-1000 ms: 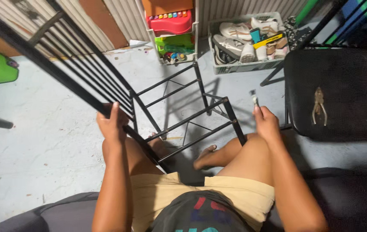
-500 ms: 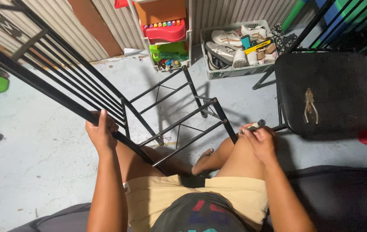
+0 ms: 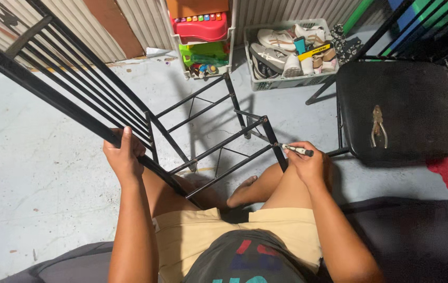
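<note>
A seated person's left hand (image 3: 123, 157) grips a black metal chair frame (image 3: 145, 118) while the right hand (image 3: 308, 165) pinches a small screwdriver (image 3: 293, 149) against its near right leg.

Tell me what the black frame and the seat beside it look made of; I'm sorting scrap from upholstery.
The black frame under the left hand looks like metal rod and tube, painted black: thin, straight bars with a dull sheen. The seat looks like black vinyl or leather-like padding, smooth and faintly glossy, with pliers lying on it. The exact covering is uncertain.
</note>
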